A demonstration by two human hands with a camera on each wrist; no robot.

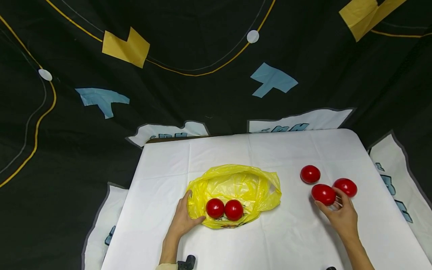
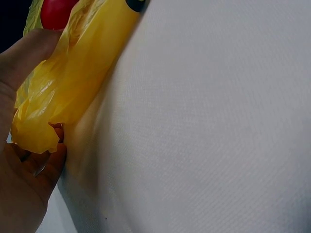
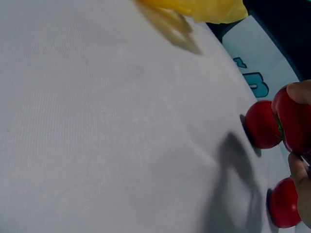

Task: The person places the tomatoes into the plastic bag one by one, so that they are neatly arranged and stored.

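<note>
Head view: left hand (image 1: 183, 219) grips left side of yellow bag (image 1: 268, 198) on white worktop (image 1: 229, 247), two tomatoes (image 1: 215, 208) inside; right hand (image 1: 342, 217) pinches a third tomato (image 1: 323, 194), two loose tomatoes (image 1: 310, 174) just beyond. Left wrist: thumb (image 2: 39, 46) in front, fingers (image 2: 57, 162) behind the bag. Right wrist: fingers gripping third tomato, green stem (image 3: 279, 128) visible; loose tomatoes nearby.

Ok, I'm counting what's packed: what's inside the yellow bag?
Two red tomatoes lie side by side inside the yellow bag, toward the person. Whatever is beneath them or within its folds is covered, so I can't tell.
</note>
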